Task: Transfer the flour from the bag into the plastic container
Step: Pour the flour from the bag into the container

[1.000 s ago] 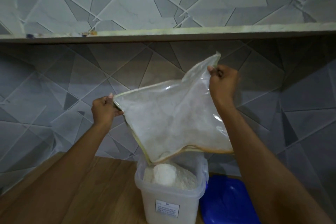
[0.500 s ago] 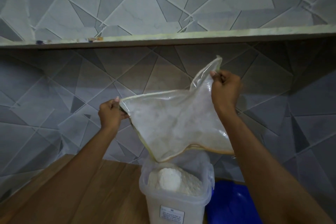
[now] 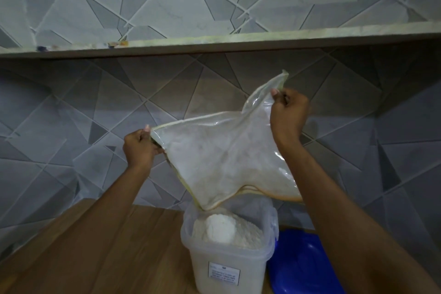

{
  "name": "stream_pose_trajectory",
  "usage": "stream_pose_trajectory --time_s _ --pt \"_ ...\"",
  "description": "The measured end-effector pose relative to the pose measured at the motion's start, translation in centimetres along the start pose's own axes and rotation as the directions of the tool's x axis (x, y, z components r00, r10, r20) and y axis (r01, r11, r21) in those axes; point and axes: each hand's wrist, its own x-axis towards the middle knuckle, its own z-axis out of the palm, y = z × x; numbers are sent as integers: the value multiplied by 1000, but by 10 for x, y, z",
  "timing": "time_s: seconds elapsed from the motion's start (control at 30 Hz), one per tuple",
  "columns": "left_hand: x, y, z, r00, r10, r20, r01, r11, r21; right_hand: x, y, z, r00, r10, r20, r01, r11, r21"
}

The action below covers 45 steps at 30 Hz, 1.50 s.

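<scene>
A clear plastic flour bag [image 3: 224, 160] hangs upside down, dusted white inside, its lower corner dipping into the mouth of a translucent plastic container [image 3: 229, 267]. My left hand [image 3: 140, 148] pinches the bag's left corner. Higher up, my right hand [image 3: 288, 114] grips the bag's right corner. The container stands open on the wooden counter [image 3: 100, 253] and is heaped with white flour [image 3: 224, 229], a rounded lump on top. A small label is on its front.
A blue lid-like plastic piece [image 3: 303, 267] lies right of the container. A grey geometric tiled wall [image 3: 71, 126] rises close behind the counter. A shelf edge [image 3: 214, 40] runs across above the hands.
Both hands and the bag have shifted slightly right and lower in view. The bag's lower corner stays over the container. The flour heap looks the same.
</scene>
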Motion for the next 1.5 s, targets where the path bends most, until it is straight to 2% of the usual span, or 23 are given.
stream_pose_trajectory --time_s 0.07,0.13,0.27,0.33,0.43,0.53,0.63,0.73,0.83,0.93,1.0,1.03,1.1,1.2,1.27,1.3,1.37,1.47,1.5 --pt "1 -1 0 1000 -9 0 9 1000 14 -2 -1 -1 1000 0 15 -1 1000 26" --pt "3 -1 1 1000 -30 5 30 999 -28 -1 -1 -1 996 50 -73 -45 997 63" --pt "2 -4 1 1000 -13 -1 13 1000 24 -4 2 3 1000 -3 30 4 1000 -16" --pt "3 -6 2 1000 -29 2 29 1000 2 -5 7 6 998 15 -54 -16 1000 -10" --pt "4 -12 2 998 -52 -29 52 999 11 -12 7 12 992 -38 116 51 992 -114" --pt "4 -15 2 994 -108 -34 107 993 -42 -10 8 12 1000 -17 16 18 999 -41" --pt "6 -19 1 993 -111 -51 109 993 -40 -9 6 11 990 -58 131 72 992 -105" --pt "7 -19 1 992 -119 -49 116 991 -65 -13 7 14 998 -53 -13 52 993 -106" --pt "7 -20 3 990 -121 -71 117 992 -47 -23 10 21 985 -127 113 146 974 -176" --pt "4 -19 3 990 -127 -56 123 989 -81 -22 18 21 998 -66 -18 64 994 -93" --pt "4 -22 3 991 -118 -65 114 991 -65 -22 17 19 993 -81 86 91 989 -118" --pt "3 -23 3 992 -114 -62 110 992 -63 -22 17 18 994 -74 86 84 990 -115" --pt "3 -23 2 991 -127 -48 123 989 -83 -20 18 17 999 -34 -33 31 997 -76" --pt "5 -30 2 988 -141 -69 138 989 -49 -22 17 16 992 -80 96 91 988 -122" --pt "5 -30 2 988 -148 -43 144 986 -79 -20 18 15 1000 -15 5 15 999 -49" --pt "4 -29 2 987 -158 -35 154 983 -105 -20 16 14 1000 -8 4 8 1000 -27" --pt "4 -29 3 987 -149 -56 143 985 -98 -20 10 11 990 -84 117 92 994 -61" --pt "6 -29 2 988 -148 -39 142 983 -117 -11 13 9 998 -61 4 61 998 5" --pt "6 -29 1 987 -153 -40 147 982 -119 -12 12 9 997 -62 40 62 998 -1"
